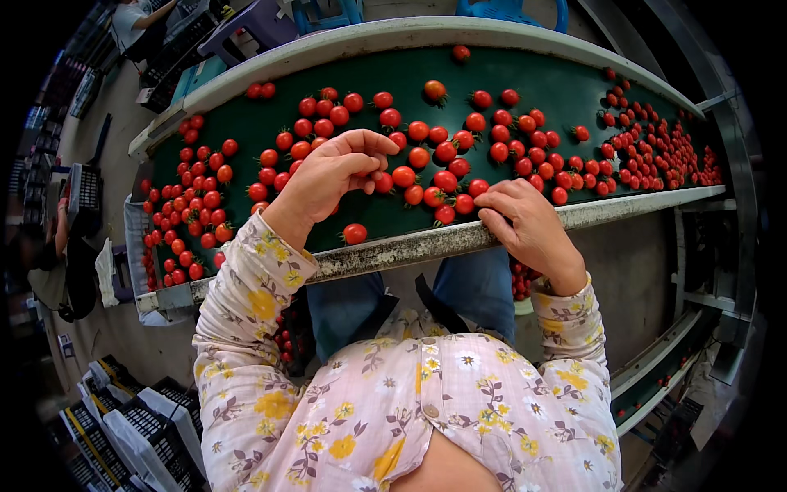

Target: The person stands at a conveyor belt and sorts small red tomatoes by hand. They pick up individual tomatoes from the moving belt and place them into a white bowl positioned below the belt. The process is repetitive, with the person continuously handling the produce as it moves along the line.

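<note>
Many red cherry tomatoes (444, 181) lie on a green conveyor belt (381, 215), packed most densely at its right end and in a loose group at the left. My left hand (335, 175) hovers over the middle left of the belt with its fingers curled; a tomato shows beside its fingertips, and whether it touches it I cannot tell. My right hand (522, 224) is at the belt's near rail (393, 252), palm down, its fingertips beside a tomato (478, 187). A single tomato (354, 234) lies apart near the rail. An orange-red one (435, 91) lies towards the far side.
A lined container (136, 234) stands at the belt's left end. Black crates (141, 424) are stacked at the lower left. More tomatoes (521, 280) sit below the rail near my knees. Stools (261, 27) stand beyond the belt. Other people (132, 24) are at the left.
</note>
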Demonstrator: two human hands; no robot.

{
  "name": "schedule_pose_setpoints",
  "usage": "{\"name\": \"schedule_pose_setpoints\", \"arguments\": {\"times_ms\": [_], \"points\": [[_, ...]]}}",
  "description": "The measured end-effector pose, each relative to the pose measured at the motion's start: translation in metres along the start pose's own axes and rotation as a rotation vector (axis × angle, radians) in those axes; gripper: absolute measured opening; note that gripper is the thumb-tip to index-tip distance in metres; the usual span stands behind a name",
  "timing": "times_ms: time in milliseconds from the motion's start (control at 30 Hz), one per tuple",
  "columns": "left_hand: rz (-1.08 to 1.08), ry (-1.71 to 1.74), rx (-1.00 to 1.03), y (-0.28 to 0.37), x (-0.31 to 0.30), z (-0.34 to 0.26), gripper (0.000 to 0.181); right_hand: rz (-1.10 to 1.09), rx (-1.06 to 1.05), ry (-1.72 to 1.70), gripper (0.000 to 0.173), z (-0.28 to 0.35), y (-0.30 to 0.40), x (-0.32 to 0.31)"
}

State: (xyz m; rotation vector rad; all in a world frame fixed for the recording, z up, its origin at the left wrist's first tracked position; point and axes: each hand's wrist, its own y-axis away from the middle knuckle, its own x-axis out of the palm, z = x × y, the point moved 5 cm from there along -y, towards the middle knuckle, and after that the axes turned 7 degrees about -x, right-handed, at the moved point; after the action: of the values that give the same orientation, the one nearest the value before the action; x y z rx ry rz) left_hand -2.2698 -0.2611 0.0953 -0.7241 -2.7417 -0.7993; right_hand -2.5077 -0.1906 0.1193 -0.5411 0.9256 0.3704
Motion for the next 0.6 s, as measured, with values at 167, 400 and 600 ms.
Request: {"name": "schedule_pose_setpoints", "arguments": {"times_ms": [167,400,600], "points": [[0.034,-0.054,0.094,-0.013,0.003,0.003,0.026,-0.135,0.122,0.141,0.021,-0.031,-0.007,0.001],[-0.003,-0.1,0.058,-0.026,0.024,0.002,0.02,-0.087,-0.016,0.168,0.035,-0.025,-0.035,0.019],[-0.002,-0.152,0.062,-0.026,0.033,0.0,0.016,0.082,-0.006,0.051,0.018,-0.018,-0.044,0.043]]}}
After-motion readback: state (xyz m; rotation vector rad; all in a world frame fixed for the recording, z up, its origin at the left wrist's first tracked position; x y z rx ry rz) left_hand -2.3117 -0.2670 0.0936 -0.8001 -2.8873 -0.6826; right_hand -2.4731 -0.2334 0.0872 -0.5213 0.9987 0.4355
